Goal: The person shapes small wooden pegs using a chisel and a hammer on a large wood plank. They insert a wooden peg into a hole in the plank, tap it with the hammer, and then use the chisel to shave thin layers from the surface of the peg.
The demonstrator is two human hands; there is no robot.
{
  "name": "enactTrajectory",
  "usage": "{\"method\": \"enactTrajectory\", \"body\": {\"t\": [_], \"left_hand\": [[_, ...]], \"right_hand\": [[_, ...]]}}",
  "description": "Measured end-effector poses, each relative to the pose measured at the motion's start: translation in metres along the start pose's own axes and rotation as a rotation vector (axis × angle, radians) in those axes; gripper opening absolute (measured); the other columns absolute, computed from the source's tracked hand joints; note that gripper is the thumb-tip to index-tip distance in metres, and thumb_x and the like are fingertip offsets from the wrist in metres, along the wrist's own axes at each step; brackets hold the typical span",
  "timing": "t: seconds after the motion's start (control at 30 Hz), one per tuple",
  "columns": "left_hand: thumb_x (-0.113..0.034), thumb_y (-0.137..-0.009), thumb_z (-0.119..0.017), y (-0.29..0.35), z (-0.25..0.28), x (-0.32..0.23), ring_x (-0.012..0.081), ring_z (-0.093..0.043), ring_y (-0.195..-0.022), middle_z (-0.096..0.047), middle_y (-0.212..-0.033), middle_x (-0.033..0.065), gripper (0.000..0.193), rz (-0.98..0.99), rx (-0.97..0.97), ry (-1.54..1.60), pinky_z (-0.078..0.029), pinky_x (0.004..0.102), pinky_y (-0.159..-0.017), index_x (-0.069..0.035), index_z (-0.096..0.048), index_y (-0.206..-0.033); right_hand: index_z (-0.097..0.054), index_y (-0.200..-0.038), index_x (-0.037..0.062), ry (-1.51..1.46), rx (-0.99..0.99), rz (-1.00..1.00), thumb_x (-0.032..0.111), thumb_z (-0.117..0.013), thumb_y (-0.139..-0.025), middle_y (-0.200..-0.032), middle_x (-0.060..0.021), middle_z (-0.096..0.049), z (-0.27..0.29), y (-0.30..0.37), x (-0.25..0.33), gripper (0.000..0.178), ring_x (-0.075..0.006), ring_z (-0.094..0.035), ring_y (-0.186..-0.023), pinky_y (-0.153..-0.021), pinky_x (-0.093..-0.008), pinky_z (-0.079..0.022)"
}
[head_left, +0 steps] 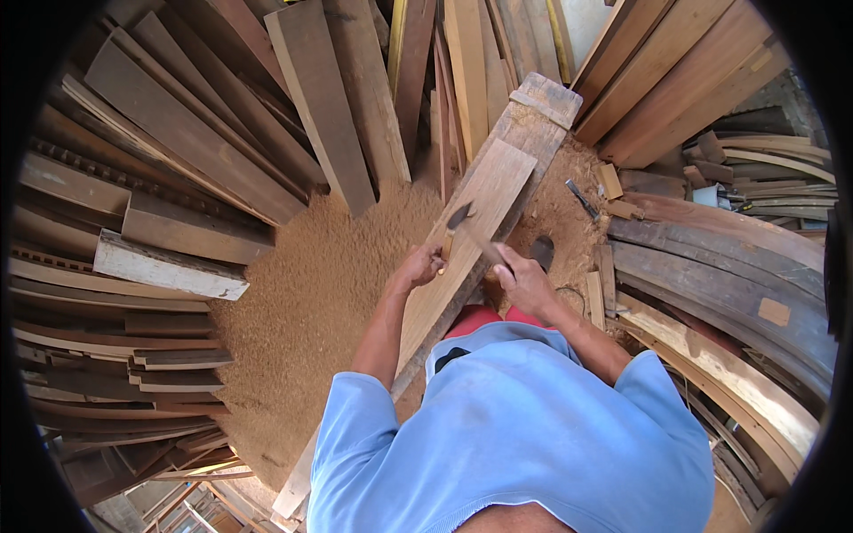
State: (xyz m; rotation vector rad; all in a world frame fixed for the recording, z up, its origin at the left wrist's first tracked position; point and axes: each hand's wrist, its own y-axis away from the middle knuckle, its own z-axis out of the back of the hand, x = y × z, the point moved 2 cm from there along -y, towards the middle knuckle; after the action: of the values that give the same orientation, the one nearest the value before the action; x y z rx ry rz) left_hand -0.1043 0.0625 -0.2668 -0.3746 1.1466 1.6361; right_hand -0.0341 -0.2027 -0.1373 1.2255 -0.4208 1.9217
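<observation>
A long light-brown wooden board (498, 182) lies slanting on a narrow wooden bench (553, 133) in front of me. Over the board, my left hand (421, 266) is closed around a slim, yellowish chisel-like tool (447, 245); its exact kind is hard to make out. My right hand (526, 282) grips the wooden handle of a hammer (482, 242). The hammer's dark head is right by the top end of the slim tool; whether they touch I cannot tell.
Sawdust (302, 311) covers the floor left of the bench. Planks (324, 107) lean all around at the far side and left. Stacked dark boards (720, 275) lie on the right. A metal tool (582, 199) rests on the sawdust beside small wood offcuts (610, 181).
</observation>
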Motion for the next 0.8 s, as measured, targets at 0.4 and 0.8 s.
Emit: {"method": "enactTrajectory", "body": {"t": [0.4, 0.8], "left_hand": [[-0.001, -0.094, -0.064, 0.08, 0.006, -0.042, 0.0234, -0.067, -0.106, -0.069, -0.115, 0.0117, 0.015, -0.121, -0.406, 0.772, -0.056, 0.0369, -0.095, -0.004, -0.065, -0.109], [-0.011, -0.095, -0.067, 0.072, 0.025, -0.122, 0.0272, -0.063, -0.117, -0.067, -0.123, 0.0155, 0.025, -0.492, -0.472, 1.125, -0.049, 0.044, -0.105, -0.007, -0.059, -0.119]], "right_hand": [[-0.032, -0.152, 0.0025, 0.268, -0.239, -0.258, 0.012, -0.055, -0.093, -0.105, -0.0266, -0.06, -0.03, -0.03, -0.083, 0.063, -0.0436, -0.06, -0.097, -0.085, -0.05, -0.048], [-0.069, -0.108, 0.0009, -1.111, 0.154, -0.402, 0.032, -0.06, -0.101, -0.087, -0.0062, -0.069, -0.012, -0.031, 0.023, 0.033, -0.0116, -0.063, -0.071, -0.063, -0.0269, -0.051]]}}
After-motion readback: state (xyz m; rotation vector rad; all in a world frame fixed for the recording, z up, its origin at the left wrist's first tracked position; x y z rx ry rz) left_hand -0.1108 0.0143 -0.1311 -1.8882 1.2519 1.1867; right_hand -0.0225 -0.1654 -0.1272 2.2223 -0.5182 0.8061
